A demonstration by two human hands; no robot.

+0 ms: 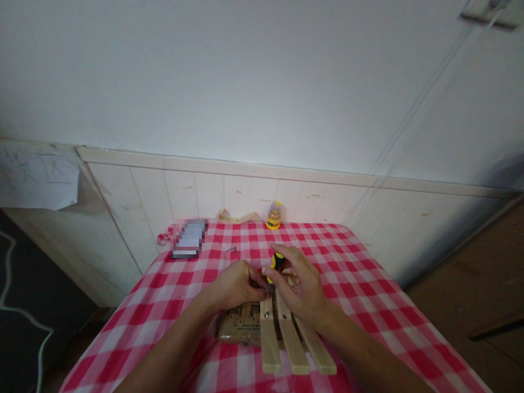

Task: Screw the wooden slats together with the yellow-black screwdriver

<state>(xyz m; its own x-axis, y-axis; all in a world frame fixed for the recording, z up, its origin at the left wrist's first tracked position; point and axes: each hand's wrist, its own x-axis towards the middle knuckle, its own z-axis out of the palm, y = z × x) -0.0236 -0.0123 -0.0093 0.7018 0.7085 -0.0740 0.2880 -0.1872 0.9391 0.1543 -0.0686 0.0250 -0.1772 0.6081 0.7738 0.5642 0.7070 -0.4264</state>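
My right hand (303,284) is closed round the handle of a small yellow-and-black screwdriver (278,261), which points downward. Its lower end meets small metal hardware (268,290) on the leftmost wooden slat (270,346). Thumb and fingers of my left hand (235,286) are pinched together at that same spot; what they hold is too small to make out. Beside that slat lie a middle wooden slat (295,349) and a right wooden slat (318,352), partly under my right hand. The slats rest across a brown printed package (239,329). Metal screw heads show on two of them.
A red-and-white checked cloth (360,305) covers the table against the wall. Behind my hands lie a small L-shaped metal key (233,250) and a phone (190,238), its screen blurred. At the wall edge are a curved wooden piece (237,218) and a yellow clear-topped container (273,216).
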